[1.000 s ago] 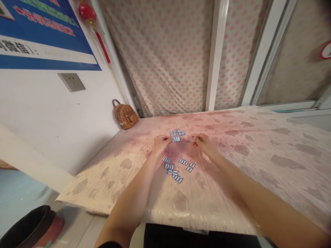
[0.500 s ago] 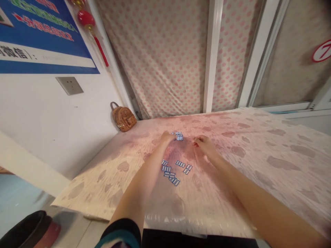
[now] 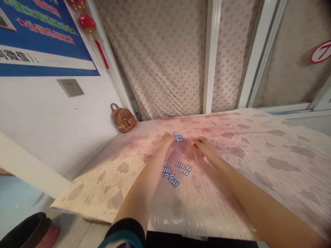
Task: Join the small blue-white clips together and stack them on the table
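Note:
Small white label strips with blue edges [image 3: 179,137] lie in neat rows on the covered table, toward its far side. My left hand [image 3: 169,138] is at their left edge, its fingertips touching or just beside them. The back of that hand hides most of its fingers. To the right of the rows, a short gap away, my right hand [image 3: 202,144] is closed in a pinch. Anything between those fingertips is too small to make out. Nearer me, between my forearms, a crooked line of similar strips [image 3: 170,175] and two short pieces [image 3: 180,165] lie flat.
A patterned plastic cover [image 3: 258,165] spreads over the table. A small brown backpack-shaped bag [image 3: 124,119] leans in the far left corner by the wall. Behind the table hangs a dotted curtain [image 3: 165,62]. A dark-and-red bin-like container [image 3: 31,230] stands on the floor, lower left.
The view has shifted slightly. Both hands stay at nearly the same places by the rows of strips, and the left forearm sits a little further right. No strip has visibly moved.

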`<state>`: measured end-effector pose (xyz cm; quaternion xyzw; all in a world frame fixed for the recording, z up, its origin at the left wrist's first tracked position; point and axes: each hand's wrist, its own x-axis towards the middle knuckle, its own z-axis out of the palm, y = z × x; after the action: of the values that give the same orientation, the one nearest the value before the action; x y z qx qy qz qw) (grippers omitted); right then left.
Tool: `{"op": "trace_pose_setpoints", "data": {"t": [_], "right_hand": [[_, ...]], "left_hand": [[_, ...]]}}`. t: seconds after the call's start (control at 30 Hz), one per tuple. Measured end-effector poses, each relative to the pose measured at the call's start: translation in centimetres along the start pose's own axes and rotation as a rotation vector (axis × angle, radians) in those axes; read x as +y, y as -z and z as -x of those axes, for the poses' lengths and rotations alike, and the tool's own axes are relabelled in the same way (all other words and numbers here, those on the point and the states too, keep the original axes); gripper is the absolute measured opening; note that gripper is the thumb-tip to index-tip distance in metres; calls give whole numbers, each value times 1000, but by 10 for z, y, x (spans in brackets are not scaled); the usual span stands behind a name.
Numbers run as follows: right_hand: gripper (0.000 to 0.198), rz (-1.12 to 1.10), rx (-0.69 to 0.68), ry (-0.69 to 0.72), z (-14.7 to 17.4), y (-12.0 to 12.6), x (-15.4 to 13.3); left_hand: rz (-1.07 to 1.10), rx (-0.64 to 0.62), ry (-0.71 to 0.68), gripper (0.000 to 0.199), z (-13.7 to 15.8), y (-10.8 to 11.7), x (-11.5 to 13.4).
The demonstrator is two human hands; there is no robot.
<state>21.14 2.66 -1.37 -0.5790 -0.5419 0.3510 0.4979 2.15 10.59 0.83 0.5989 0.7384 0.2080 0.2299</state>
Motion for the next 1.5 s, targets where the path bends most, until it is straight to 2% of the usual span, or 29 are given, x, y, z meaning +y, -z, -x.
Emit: {"op": "trace_pose_setpoints", "data": {"t": [0.53, 0.7, 0.8, 0.9, 1.0, 1.1, 1.2, 1.33, 1.5], "right_hand": [[14, -28, -18, -32, -1, -1, -1], [15, -27, -26, -39, -2, 0, -3], [17, -24, -31, -39, -2, 2, -4], [17, -22, -34, -30, -2, 4, -6], [19, -5, -21, -11, -2, 2, -6], [16, 24, -6, -16, -1, -1, -4], [15, 42, -28, 2, 1, -4, -3], [19, 75, -65, 25, 4, -4, -5], [17, 128, -166, 87, 10, -3, -11]], "left_hand": [[-26, 52, 50, 33, 8, -1, 6], [-35, 77, -4, 29, 16, 8, 7], [-30, 71, -89, 24, 26, 20, 0], [50, -15, -242, 17, 43, 36, -17], [186, -196, -363, 12, 63, 46, -36], [249, -344, -463, 15, 83, 45, -48], [178, -457, -573, 22, 100, 38, -49], [52, -482, -703, 23, 113, 31, -43], [20, -484, -640, 16, 114, 29, -44]]}}
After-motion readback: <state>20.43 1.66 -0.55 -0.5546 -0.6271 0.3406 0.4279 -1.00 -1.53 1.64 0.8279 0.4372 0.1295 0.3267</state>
